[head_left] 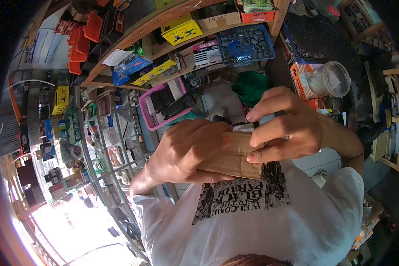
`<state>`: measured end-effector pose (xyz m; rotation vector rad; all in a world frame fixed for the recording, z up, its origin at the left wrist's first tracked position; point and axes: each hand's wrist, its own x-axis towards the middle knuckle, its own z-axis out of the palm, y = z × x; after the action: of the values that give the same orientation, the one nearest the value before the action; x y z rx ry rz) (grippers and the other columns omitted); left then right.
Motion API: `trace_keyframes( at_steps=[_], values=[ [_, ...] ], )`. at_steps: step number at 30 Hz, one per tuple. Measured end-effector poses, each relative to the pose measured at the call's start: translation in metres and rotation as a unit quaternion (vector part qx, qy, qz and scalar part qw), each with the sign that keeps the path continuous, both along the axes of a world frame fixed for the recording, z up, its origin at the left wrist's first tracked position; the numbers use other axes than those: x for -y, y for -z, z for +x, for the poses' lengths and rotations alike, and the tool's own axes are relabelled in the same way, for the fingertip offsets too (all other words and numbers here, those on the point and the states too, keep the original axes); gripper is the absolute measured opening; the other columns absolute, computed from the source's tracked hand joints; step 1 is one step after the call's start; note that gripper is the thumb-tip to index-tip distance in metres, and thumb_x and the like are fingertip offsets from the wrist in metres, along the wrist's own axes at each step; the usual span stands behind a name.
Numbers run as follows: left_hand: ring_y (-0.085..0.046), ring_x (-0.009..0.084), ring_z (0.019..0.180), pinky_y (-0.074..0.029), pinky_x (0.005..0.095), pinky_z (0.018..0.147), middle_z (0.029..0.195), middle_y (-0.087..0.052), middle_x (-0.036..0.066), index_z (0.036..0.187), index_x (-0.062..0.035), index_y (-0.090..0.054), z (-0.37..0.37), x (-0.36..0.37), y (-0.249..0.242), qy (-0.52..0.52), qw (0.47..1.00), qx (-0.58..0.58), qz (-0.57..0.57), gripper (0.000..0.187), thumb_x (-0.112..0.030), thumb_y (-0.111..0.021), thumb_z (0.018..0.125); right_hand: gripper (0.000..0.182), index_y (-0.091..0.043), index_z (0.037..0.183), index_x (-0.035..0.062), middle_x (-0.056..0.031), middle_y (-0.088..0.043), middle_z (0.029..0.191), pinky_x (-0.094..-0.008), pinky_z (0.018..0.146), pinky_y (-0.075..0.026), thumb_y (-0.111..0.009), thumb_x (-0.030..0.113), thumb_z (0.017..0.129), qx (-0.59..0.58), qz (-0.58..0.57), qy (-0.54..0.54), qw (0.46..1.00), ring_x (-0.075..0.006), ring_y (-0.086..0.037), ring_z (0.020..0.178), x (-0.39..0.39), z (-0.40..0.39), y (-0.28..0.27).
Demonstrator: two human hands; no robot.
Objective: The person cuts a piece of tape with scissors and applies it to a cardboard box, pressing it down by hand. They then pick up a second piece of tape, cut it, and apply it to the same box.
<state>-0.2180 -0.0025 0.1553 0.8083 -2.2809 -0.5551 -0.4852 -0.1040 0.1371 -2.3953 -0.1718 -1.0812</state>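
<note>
A small brown cardboard box [228,165] is held up in front of my chest, slightly tilted. My left hand [193,150] wraps over its left side and grips it. My right hand [288,128] is at the opposite end, its curled fingers pressing on the box's right edge and one finger raised above it. Just beyond the box, between the hands, a whitish bit [244,127] shows; what it is, I cannot make out. The inside of the box is hidden.
Beyond my hands stand a pink basket [151,116] with dark packages and a green bag [251,88]. Wooden shelving holds a blue crate [270,54] of grey fittings and a yellow box [181,31]. A clear round tub [332,80] is at right, a glass display case [99,146] at left.
</note>
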Motion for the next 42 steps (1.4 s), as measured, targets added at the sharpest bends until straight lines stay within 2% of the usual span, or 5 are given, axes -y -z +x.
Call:
trace_keyframes(
  at_steps=[12,18,22,35,42],
  values=[
    [-0.071,0.0368,0.092,-0.059,0.0428,0.073,0.118,-0.067,0.021,0.125,-0.0062,-0.058,0.011,-0.001,-0.009,-0.029,0.999,-0.013,0.01,0.079,-0.041,-0.094,0.064,0.022,-0.084,0.095,0.0284,0.0048,-0.046,0.09,-0.0508,0.087,-0.047,-0.082,0.025,0.073,0.056,-0.028,0.001,0.998,-0.0224,-0.051,0.1,0.007,0.009,-0.002],
    [-0.07,0.0339,0.095,-0.06,0.0409,0.075,0.12,-0.063,0.018,0.119,-0.0249,-0.072,0.007,-0.003,-0.025,0.0,0.998,0.061,-0.015,0.048,-0.047,-0.08,0.078,0.025,-0.082,0.091,0.0318,0.0042,-0.046,0.091,-0.0505,0.088,-0.046,-0.087,0.032,0.066,0.042,-0.02,0.013,0.999,-0.0228,-0.051,0.103,0.008,0.011,-0.01],
    [-0.07,0.0324,0.093,-0.061,0.0408,0.075,0.119,-0.063,0.017,0.119,-0.0305,-0.076,0.004,-0.005,-0.039,-0.009,0.991,0.13,0.01,0.041,-0.049,-0.074,0.083,0.027,-0.082,0.091,0.0322,0.0039,-0.047,0.092,-0.0502,0.088,-0.046,-0.088,0.033,0.065,0.04,-0.012,0.01,0.999,-0.0233,-0.051,0.105,0.006,0.011,-0.013],
    [-0.069,0.03,0.093,-0.058,0.0404,0.075,0.116,-0.064,0.015,0.116,-0.0338,-0.078,0.006,-0.001,-0.049,-0.044,0.985,0.157,-0.052,0.042,-0.052,-0.073,0.078,0.031,-0.081,0.093,0.0297,0.0016,-0.051,0.095,-0.0492,0.087,-0.047,-0.089,0.033,0.063,0.06,-0.007,0.04,0.997,-0.0248,-0.052,0.106,0.014,0.013,-0.018],
    [-0.068,0.03,0.09,-0.057,0.0387,0.071,0.116,-0.064,0.015,0.115,-0.0331,-0.079,-0.002,0.002,-0.049,-0.029,0.986,0.156,-0.053,0.042,-0.05,-0.076,0.077,0.02,-0.082,0.089,0.0251,0.0032,-0.05,0.095,-0.0499,0.088,-0.045,-0.083,0.031,0.07,0.023,-0.048,-0.024,0.998,-0.0241,-0.05,0.105,0.021,0.007,-0.024]
  ],
)
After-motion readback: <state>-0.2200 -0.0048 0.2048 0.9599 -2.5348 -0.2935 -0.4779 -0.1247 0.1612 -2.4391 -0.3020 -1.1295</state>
